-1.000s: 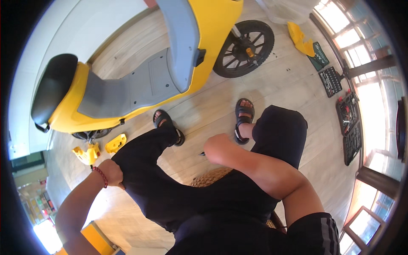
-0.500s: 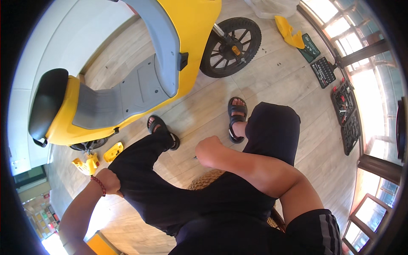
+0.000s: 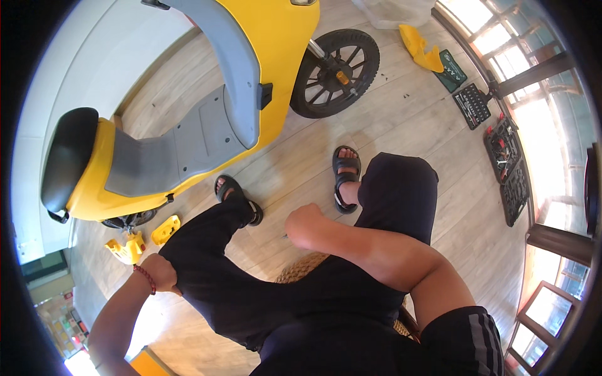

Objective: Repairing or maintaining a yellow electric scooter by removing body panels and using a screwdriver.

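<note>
My left hand (image 3: pixel 160 273), with a dark red bead bracelet (image 3: pixel 145 279) at its wrist, rests against my left thigh; its fingers are hidden. In front of my body my right hand (image 3: pixel 305 225) is closed, its back turned up. A small dark tip (image 3: pixel 285 236) pokes out beside it, and the rest of what it grips is out of sight. A yellow scooter (image 3: pixel 282 69) with a grey footboard (image 3: pixel 204 135) and black seat (image 3: pixel 70 160) stands in front of me to the left. Near my left hand lie two yellow plastic parts, one cut-out (image 3: pixel 128 249) and one oval (image 3: pixel 165 230).
Along the right wall lie open tool cases, a black one (image 3: pixel 503 150) with red-handled tools and a socket set (image 3: pixel 471 106). A green case (image 3: pixel 451 72) and a yellow panel (image 3: pixel 419 49) are farther off. The scooter's front wheel (image 3: pixel 335 74) is turned out. Woven seat (image 3: pixel 302 267) beneath me.
The view has shifted slightly, so the scooter and tool cases sit a little differently in the picture. Both hands keep their places and poses.
</note>
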`<control>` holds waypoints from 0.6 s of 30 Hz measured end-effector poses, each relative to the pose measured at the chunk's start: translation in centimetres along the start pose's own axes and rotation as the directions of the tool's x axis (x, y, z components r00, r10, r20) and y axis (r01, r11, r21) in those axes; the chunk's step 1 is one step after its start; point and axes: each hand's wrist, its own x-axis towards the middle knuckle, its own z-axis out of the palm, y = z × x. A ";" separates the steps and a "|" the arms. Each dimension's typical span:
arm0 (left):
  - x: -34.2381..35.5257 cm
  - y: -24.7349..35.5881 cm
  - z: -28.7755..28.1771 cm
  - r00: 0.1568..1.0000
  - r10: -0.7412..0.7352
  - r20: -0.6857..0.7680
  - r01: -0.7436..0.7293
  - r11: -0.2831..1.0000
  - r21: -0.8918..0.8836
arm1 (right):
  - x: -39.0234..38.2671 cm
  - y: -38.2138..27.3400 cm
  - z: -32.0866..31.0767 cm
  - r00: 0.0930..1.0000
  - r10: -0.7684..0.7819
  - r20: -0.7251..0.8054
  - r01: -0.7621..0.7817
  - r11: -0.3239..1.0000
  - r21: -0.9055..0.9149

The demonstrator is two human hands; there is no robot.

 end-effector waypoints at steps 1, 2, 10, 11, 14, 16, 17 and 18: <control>0.0 0.0 -0.1 1.000 -0.002 -0.001 0.002 1.000 -0.002 | 0.0 0.0 -0.1 1.000 0.002 -0.002 -0.002 1.000 0.001; 0.1 0.0 0.0 1.000 -0.002 -0.003 0.002 1.000 -0.002 | 0.0 -0.1 -0.2 1.000 0.014 0.015 -0.014 1.000 0.009; 0.0 0.0 -0.3 1.000 0.007 0.005 -0.007 1.000 0.017 | -0.1 -0.2 -0.3 0.999 0.034 0.021 -0.034 0.999 0.010; -0.1 0.0 -0.6 1.000 0.008 0.004 -0.008 1.000 0.018 | 0.0 -0.2 -0.2 0.999 0.039 0.023 -0.040 0.999 0.009; -0.3 0.2 -1.5 1.000 -0.004 0.021 0.003 0.999 0.051 | 0.3 -0.1 0.0 0.999 0.047 0.023 -0.047 0.999 0.006; -0.4 0.2 -1.3 1.000 0.003 0.014 -0.003 0.999 0.043 | 0.4 -0.1 0.0 0.999 0.044 0.020 -0.044 0.999 0.002; -0.4 0.3 -1.2 1.000 0.000 0.015 -0.001 1.000 0.031 | 0.4 -0.1 0.1 0.999 0.034 0.007 -0.034 0.999 0.012; -0.3 0.3 -1.4 1.000 -0.011 0.024 0.010 1.000 0.022 | 0.5 -0.2 0.1 1.000 0.025 -0.006 -0.024 0.999 0.021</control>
